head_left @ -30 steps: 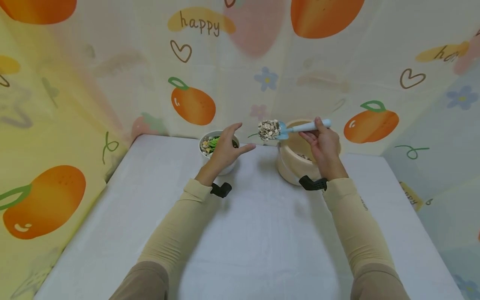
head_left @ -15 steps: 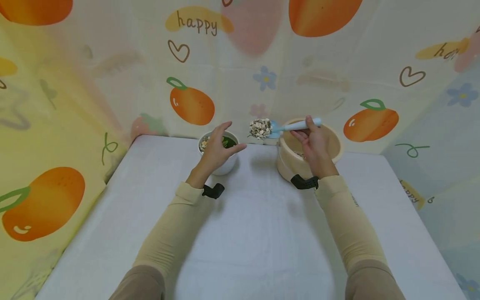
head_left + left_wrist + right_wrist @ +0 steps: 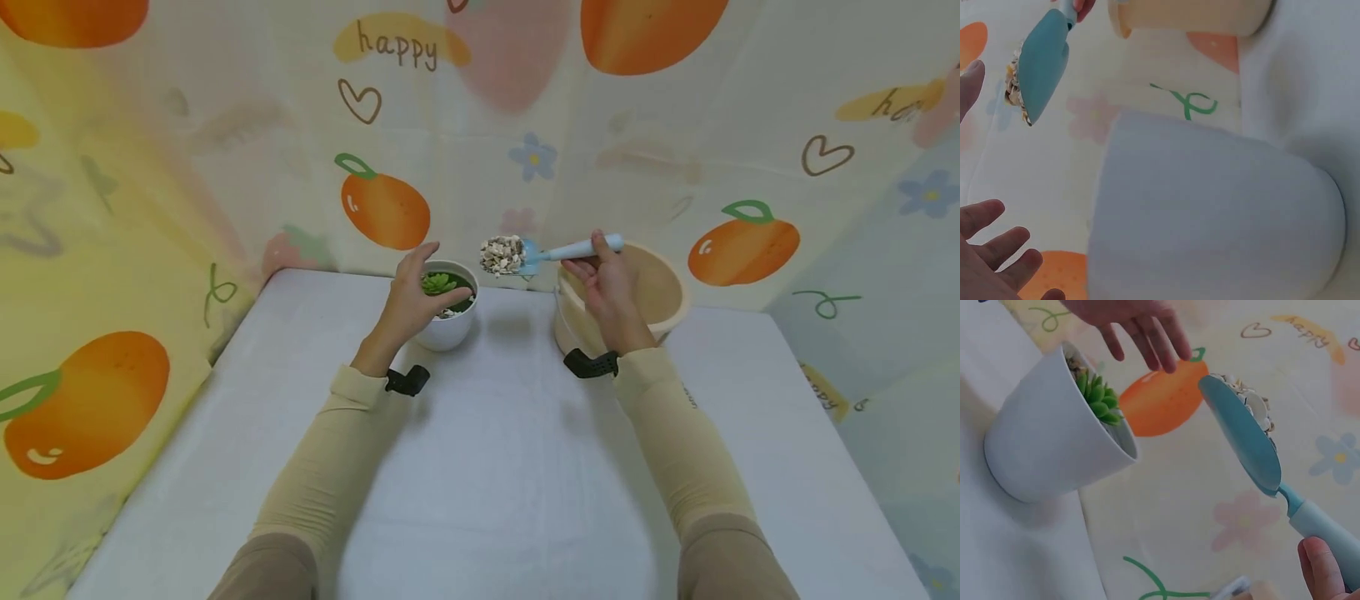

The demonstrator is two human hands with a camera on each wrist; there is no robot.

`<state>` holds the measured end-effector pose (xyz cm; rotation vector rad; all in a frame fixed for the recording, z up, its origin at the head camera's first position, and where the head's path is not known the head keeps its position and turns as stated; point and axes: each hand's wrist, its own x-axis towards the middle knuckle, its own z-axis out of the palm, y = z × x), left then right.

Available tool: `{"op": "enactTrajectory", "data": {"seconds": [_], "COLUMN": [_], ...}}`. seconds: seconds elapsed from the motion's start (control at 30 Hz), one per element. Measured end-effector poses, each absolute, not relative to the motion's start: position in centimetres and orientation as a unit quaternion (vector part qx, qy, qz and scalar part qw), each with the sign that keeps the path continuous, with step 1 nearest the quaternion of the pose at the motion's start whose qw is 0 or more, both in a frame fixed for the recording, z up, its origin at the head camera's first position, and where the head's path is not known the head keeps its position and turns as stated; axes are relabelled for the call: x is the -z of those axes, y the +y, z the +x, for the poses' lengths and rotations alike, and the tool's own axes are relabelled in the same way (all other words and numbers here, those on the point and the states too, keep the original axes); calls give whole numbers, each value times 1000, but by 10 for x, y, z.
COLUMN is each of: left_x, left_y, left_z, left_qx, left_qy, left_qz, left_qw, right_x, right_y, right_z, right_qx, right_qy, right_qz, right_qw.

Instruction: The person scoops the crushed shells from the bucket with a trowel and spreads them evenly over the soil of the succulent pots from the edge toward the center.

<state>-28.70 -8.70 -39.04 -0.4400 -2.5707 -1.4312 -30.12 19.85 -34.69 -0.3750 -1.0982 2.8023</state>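
Note:
My right hand (image 3: 611, 292) grips the pale blue handle of a small trowel (image 3: 1244, 437), whose scoop is heaped with pebbles (image 3: 502, 255). The scoop hangs in the air between a beige bucket (image 3: 663, 283) and a white plant pot (image 3: 446, 336). In the pot sits a green succulent (image 3: 1097, 398) with some stones around it. My left hand (image 3: 408, 302) is held over the pot's left side, thumb and fingers spread wide, holding nothing. In the left wrist view the pot's wall fills much of the picture, with left fingers (image 3: 1004, 247) extended above its rim.
A white-covered table (image 3: 480, 483) carries the pot and bucket near its back edge. Right behind it hangs a fabric backdrop (image 3: 480, 167) printed with oranges and flowers. The bucket's thin handle (image 3: 572, 325) hangs down its left side.
My right hand has carried the loaded trowel leftward from above the bucket toward the pot. My left hand has also shifted left, uncovering more of the succulent.

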Motion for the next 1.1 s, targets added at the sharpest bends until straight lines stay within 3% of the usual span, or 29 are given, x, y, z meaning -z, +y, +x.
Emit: {"op": "enactTrajectory", "data": {"seconds": [0.37, 1.1], "left_x": [401, 435], "left_y": [-112, -133], "left_z": [-292, -305], "left_qx": [465, 491], "left_qy": [-871, -867], "left_qz": [-135, -87], "left_qw": [87, -2], "right_x": [344, 354], "right_y": [171, 127], "right_z": [-312, -315], "right_qx": [-905, -877], "right_qy": [-398, -454], "right_qz": [-141, -147], "right_qw": [59, 46]}}
